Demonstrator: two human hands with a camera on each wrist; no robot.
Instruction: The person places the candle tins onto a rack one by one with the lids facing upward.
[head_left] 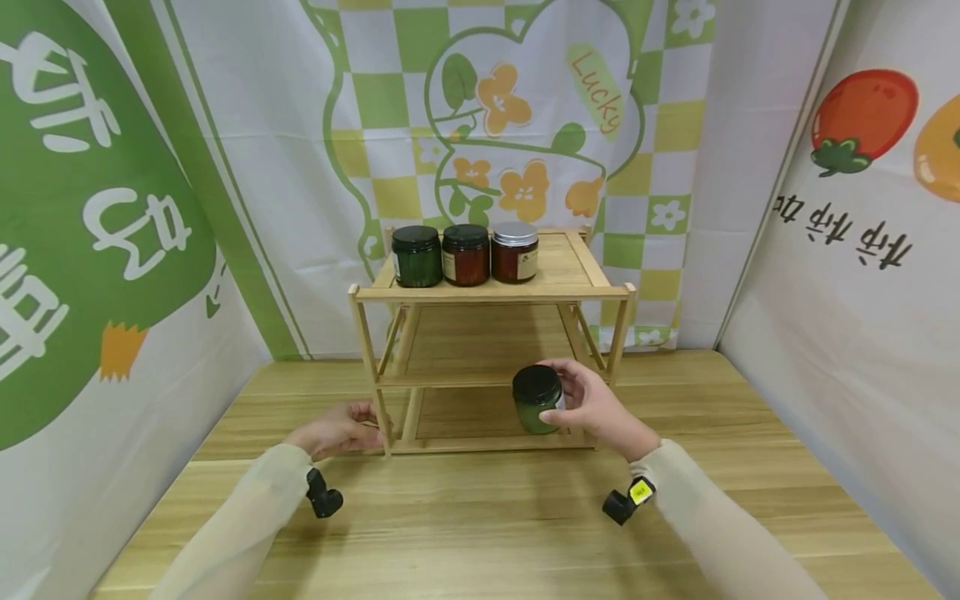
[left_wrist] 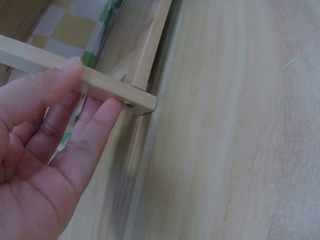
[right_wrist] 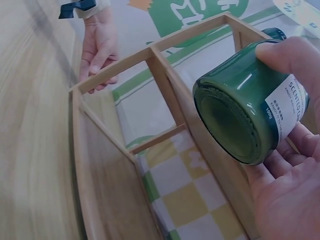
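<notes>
My right hand [head_left: 596,408] grips a green glass scented candle jar [head_left: 537,400] with a black lid, held in front of the lower shelves of a wooden rack [head_left: 491,293]. In the right wrist view the jar [right_wrist: 240,105] is tilted, its base toward the camera and a white label beside my fingers. With thumb and fingers, my left hand [head_left: 341,429] pinches the rack's front left leg near the bottom. The left wrist view shows that leg [left_wrist: 107,85] between thumb and fingertips.
On the top shelf stand a dark green jar [head_left: 417,257], a brown jar with a black lid [head_left: 466,256] and a brown jar with a silver lid [head_left: 514,253]. The rack rests on a wooden table [head_left: 480,525]. Printed cloth [head_left: 300,167] hangs behind and at both sides.
</notes>
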